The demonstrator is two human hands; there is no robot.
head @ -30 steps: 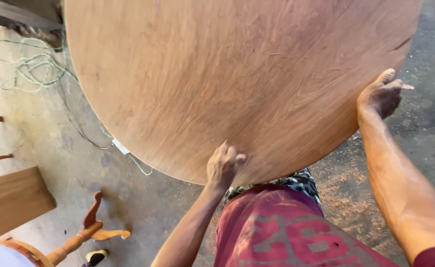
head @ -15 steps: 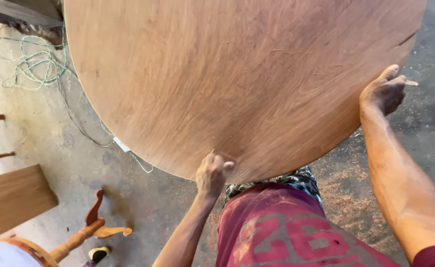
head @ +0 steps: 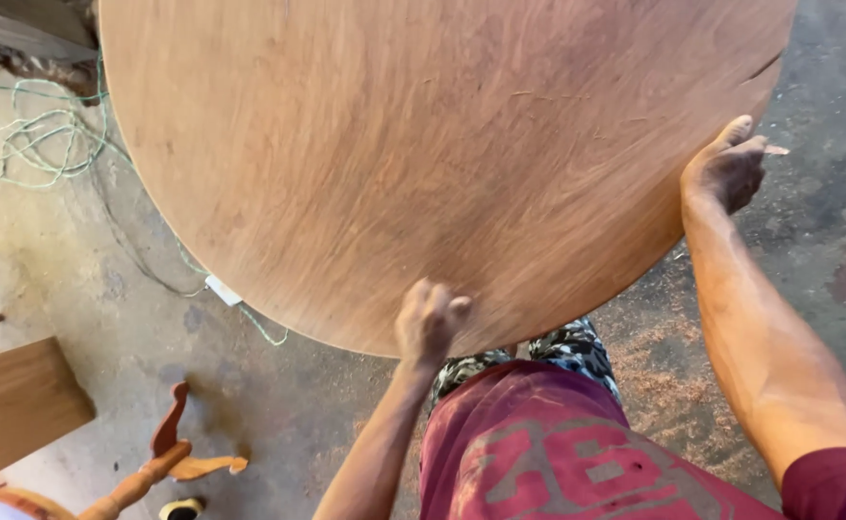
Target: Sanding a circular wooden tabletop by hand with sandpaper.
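Observation:
A large round wooden tabletop (head: pixel 423 144) fills most of the view, its brown grain facing me. My right hand (head: pixel 726 173) grips its rim at the right, thumb on top and fingers curled under, with a small pale sliver poking out past the fingers. My left hand (head: pixel 428 320) rests on the near edge with its fingers curled into a fist; it looks slightly blurred, and I cannot tell whether anything is inside it. My red shorts (head: pixel 558 453) are below the tabletop.
On the concrete floor, a tangle of green cord (head: pixel 38 144) lies at the upper left and a white plug (head: pixel 223 290) by the rim. A flat wooden board (head: pixel 14 404) and a carved wooden leg (head: pixel 158 462) lie lower left. Sawdust (head: pixel 664 356) covers the floor right.
My left hand slid a little along the near edge and back again. My right hand kept its grip on the rim. The tabletop barely shifted.

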